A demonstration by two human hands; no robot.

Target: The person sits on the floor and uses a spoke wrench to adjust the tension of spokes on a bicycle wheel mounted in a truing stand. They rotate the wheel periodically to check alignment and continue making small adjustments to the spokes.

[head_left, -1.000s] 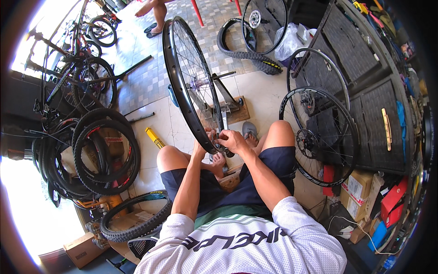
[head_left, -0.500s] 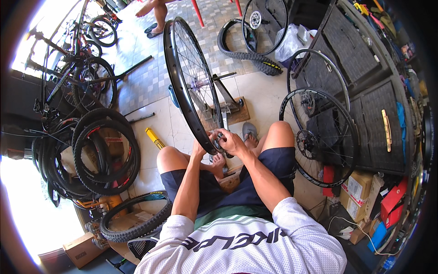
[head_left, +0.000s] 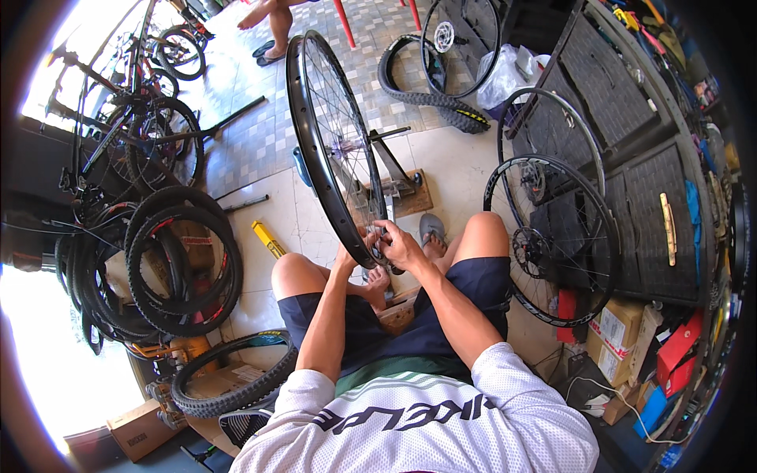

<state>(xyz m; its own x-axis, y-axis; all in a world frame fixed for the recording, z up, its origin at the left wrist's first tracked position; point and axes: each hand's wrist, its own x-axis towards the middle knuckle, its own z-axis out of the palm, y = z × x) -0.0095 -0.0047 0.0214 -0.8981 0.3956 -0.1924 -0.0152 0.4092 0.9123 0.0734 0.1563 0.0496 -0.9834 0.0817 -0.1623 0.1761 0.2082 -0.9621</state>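
Observation:
A bicycle wheel without a tyre [head_left: 303, 130], with a black rim and thin spokes, stands upright in a truing stand [head_left: 393, 162] on a wooden base. My left hand [head_left: 347, 254] is closed at the near end of the rim, its fingers partly hidden behind it. On the other side, my right hand [head_left: 402, 247] is closed in a pinch beside the spokes close to the rim. Whatever sits between those right fingertips is too small to make out. Both hands nearly meet at the wheel's lowest part, between my knees.
Several tyres [head_left: 223, 272] and bikes crowd the left. A yellow box [head_left: 268, 238] lies on the floor. Wheels [head_left: 603, 272] lean on a dark cabinet [head_left: 658, 221] at right. A loose tyre [head_left: 449, 109] lies ahead. Another person's leg [head_left: 280, 35] shows at the top.
The view has shifted very slightly. Both hands stay at the same part of the rim, and the wheel shows no clear turn.

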